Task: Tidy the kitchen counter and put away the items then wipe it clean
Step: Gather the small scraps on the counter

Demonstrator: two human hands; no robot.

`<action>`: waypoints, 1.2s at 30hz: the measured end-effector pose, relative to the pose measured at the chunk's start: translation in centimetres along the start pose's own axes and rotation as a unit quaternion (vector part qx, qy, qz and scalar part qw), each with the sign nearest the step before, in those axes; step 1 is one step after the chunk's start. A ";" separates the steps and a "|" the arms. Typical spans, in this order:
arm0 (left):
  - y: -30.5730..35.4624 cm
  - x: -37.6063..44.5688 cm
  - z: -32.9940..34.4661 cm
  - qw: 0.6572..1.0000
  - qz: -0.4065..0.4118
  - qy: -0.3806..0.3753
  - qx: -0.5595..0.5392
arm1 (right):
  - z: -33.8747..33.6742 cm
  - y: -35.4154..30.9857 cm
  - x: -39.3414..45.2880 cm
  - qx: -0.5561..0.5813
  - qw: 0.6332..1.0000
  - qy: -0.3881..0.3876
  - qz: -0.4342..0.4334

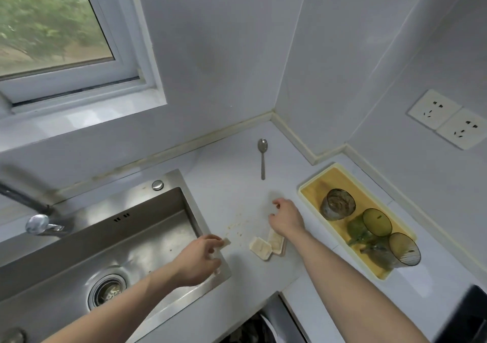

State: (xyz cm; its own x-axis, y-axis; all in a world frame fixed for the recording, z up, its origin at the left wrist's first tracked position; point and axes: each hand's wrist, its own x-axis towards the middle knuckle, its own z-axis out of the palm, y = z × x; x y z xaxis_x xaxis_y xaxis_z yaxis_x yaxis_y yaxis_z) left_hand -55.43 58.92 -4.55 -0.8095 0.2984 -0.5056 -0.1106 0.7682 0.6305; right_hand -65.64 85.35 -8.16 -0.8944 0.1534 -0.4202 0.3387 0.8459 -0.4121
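Counter (pixel 237 184), white and set into a corner, carries everything. One steel sink (pixel 147 226) is sunk into its left side, with one faucet (pixel 23 195) behind it. One yellow tray (pixel 313 184) lies on the right and holds three glasses: one brownish (pixel 338 204), one green (pixel 375 224), one clear with a dark rim (pixel 404 249). Two wall sockets (pixel 445 118) sit above. One spoon (pixel 262 158) lies near the back corner. Two small cream plastic tubs (pixel 266 245) rest side by side between the hands, crumbs (pixel 237 229) scattered just left. Left hand (pixel 200 258) pinches one pale scrap (pixel 226 242) at the sink's edge. Right hand (pixel 286 217) hangs over the counter, fingers loosely curled, holding nothing that shows.
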 end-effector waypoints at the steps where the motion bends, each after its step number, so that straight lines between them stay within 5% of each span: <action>1: -0.2 0.4 -0.4 1.000 -0.006 0.009 -0.013 | -0.2 -0.8 1.6 0.016 1.000 0.006 0.007; 14: -2.5 4.9 2.8 0.972 -0.099 -0.054 -0.205 | 3.0 -5.1 14.9 0.045 0.986 0.135 0.084; 22: -2.0 4.4 2.3 0.984 -0.081 -0.018 -0.160 | 1.7 -4.6 13.1 -0.005 0.989 0.096 0.111; 32: -2.3 4.1 1.2 0.990 -0.048 0.034 -0.130 | 3.0 -4.5 15.3 0.045 0.982 0.137 0.122; 36: -2.8 3.0 1.0 0.989 -0.042 0.045 -0.132 | 1.3 -4.4 14.6 0.047 0.988 0.082 0.122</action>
State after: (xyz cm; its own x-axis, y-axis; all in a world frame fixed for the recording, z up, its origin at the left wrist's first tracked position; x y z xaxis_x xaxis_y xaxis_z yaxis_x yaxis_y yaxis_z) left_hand -56.99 58.27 -8.45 -0.8380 0.1781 -0.5157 -0.3171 0.6102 0.7260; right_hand -79.76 83.23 -13.54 -0.8153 0.4347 -0.3826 0.5691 0.7236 -0.3906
